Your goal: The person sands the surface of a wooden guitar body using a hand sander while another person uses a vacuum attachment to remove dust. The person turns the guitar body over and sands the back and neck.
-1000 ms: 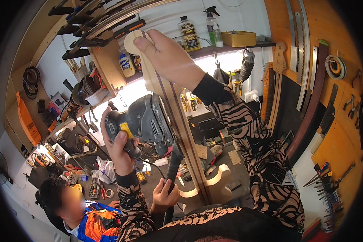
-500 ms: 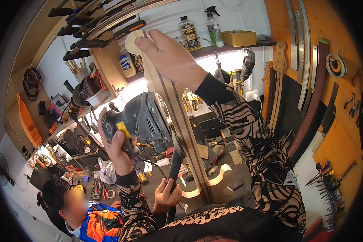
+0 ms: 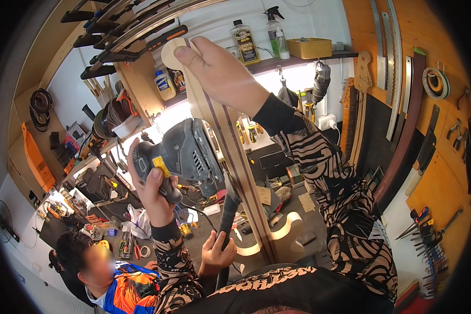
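My right hand grips the headstock end of a guitar with a long laminated neck, pale wood with dark stripes. The guitar stands tilted, and its pale horned body rests low against my front. My left hand is wrapped round a dark power sander with a yellow label. The sander's pad faces the side of the neck; whether it touches cannot be made out. A black hose runs down from the sander, and a co-worker's hand holds it below.
A co-worker sits at lower left. Behind, a cluttered workbench carries tools. Clamps hang at upper left. A shelf holds bottles and a yellow tray. Saws, rulers and pliers hang on the right wall.
Almost nothing differs. The sander has shifted very slightly along the neck, with my left hand still round it; my right hand keeps its place on the headstock.
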`<action>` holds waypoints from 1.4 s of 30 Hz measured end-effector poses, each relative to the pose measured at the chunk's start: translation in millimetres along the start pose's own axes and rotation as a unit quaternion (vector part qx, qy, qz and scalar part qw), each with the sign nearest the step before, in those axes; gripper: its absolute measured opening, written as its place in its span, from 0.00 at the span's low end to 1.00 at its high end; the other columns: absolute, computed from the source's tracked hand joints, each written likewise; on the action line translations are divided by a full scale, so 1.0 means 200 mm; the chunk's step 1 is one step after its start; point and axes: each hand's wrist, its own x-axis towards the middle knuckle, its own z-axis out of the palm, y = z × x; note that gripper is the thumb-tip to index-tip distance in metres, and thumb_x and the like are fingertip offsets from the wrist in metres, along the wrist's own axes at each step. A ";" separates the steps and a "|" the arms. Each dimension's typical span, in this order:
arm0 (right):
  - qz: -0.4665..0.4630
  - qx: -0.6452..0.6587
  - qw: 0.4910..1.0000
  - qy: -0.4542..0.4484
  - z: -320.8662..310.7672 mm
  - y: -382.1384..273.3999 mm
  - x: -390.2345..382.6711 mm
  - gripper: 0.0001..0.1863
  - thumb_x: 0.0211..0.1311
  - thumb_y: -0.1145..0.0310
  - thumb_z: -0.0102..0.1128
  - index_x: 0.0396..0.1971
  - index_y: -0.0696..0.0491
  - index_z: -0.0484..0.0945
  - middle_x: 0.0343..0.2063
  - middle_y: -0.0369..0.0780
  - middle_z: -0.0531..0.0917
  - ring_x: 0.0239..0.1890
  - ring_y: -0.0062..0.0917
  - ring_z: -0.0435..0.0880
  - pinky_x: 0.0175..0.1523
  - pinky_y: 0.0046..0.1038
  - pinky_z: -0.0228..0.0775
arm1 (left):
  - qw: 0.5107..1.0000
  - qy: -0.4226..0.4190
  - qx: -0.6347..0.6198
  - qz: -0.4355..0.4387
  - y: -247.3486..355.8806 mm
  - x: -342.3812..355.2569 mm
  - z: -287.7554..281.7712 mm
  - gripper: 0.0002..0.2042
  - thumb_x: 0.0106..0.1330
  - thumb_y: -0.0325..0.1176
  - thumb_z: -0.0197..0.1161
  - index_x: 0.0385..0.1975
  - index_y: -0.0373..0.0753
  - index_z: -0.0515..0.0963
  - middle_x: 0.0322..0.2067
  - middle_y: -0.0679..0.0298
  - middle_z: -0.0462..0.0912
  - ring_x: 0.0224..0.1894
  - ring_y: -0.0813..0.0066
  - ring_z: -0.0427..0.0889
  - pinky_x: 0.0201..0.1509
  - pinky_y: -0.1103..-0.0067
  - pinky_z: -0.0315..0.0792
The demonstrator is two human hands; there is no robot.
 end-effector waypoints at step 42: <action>-0.023 0.004 1.000 0.005 0.01 0.01 0.00 0.25 0.84 0.47 0.55 0.51 0.60 0.74 0.37 0.58 0.87 0.44 0.59 0.87 0.50 0.51 0.76 | 1.000 0.024 0.006 -0.002 0.03 -0.01 0.03 0.41 0.67 0.35 0.68 0.81 0.44 0.61 0.50 0.59 0.82 0.28 0.78 0.81 0.28 0.81 0.80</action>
